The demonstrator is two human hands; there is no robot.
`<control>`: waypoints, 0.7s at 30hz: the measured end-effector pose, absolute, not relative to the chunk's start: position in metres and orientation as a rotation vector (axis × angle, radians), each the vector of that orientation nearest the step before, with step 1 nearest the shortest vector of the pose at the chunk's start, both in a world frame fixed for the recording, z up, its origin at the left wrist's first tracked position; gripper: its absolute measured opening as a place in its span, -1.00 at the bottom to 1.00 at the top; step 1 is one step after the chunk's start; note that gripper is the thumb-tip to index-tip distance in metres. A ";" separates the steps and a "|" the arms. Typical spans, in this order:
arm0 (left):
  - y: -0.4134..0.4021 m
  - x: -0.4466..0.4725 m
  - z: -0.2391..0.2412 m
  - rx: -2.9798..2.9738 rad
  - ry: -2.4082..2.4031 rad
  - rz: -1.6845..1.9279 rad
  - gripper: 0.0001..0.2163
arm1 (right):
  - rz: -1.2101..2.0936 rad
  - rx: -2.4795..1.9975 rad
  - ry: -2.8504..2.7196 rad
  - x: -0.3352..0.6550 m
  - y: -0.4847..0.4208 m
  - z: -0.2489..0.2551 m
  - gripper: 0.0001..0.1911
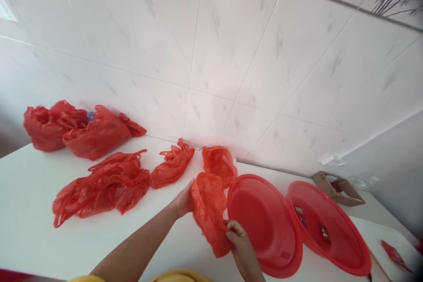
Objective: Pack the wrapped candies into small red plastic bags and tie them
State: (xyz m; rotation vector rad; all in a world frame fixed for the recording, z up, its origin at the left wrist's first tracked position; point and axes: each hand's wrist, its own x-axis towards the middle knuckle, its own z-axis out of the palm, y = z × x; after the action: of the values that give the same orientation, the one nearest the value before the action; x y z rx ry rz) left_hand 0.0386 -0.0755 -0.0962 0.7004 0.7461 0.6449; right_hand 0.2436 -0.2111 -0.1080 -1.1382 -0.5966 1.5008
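Both hands on one crumpled red plastic bag (209,211), held just above the white tabletop (29,220). Left hand (183,200) cups the bag's upper left edge, fingers hidden behind the plastic; right hand (238,240) pinches the lower right edge between thumb and fingertips. The bag hangs between them, long axis running from upper left down to lower right, the right hand lower and nearer the camera. Just right of the bag, touching or nearly so, a red mesh basket (264,224) lies tilted on its side, a second red basket (330,229) overlapping behind it. Directly beyond the held bag sits another loose red bag (220,163); further left, a small bag (172,165), then a flattened heap of bags (102,185), and a fuller pile (76,130) against the tiled wall (231,53). A cardboard box (337,187) far right.
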 end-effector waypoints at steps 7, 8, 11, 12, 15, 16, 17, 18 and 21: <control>-0.108 0.002 -0.114 0.544 0.806 0.778 -0.68 | 1.455 -1.312 -0.646 0.228 -0.209 -0.136 -0.90; -0.107 -0.002 -0.119 0.503 0.887 0.832 -0.73 | 1.447 -1.307 -0.584 0.229 -0.210 -0.140 -0.88; -0.102 -0.015 -0.131 0.413 1.054 0.938 -0.82 | 1.467 -1.287 -0.374 0.234 -0.213 -0.148 -0.79; -0.101 -0.020 -0.135 0.404 1.080 0.953 -0.82 | 1.487 -1.279 -0.314 0.235 -0.214 -0.149 -0.77; -0.102 -0.031 -0.144 0.388 1.150 0.971 -0.83 | 1.573 -1.213 -0.178 0.235 -0.217 -0.150 -0.76; -0.103 -0.034 -0.146 0.389 1.168 0.968 -0.83 | 1.605 -1.181 -0.141 0.234 -0.218 -0.152 -0.77; -0.106 -0.036 -0.148 0.393 1.187 0.960 -0.84 | 1.633 -1.153 -0.111 0.233 -0.219 -0.154 -0.78; -0.108 -0.038 -0.150 0.400 1.206 0.949 -0.84 | 1.651 -1.137 -0.094 0.232 -0.220 -0.157 -0.78; -0.115 -0.040 -0.155 0.440 1.271 0.903 -0.82 | 1.593 -1.226 -0.199 0.231 -0.228 -0.167 -0.74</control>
State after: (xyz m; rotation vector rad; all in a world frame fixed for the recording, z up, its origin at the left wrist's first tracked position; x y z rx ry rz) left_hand -0.0403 -0.1153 -0.1552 0.4397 1.2711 0.9030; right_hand 0.2310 -0.2279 -0.1670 -1.2258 -0.1993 1.5926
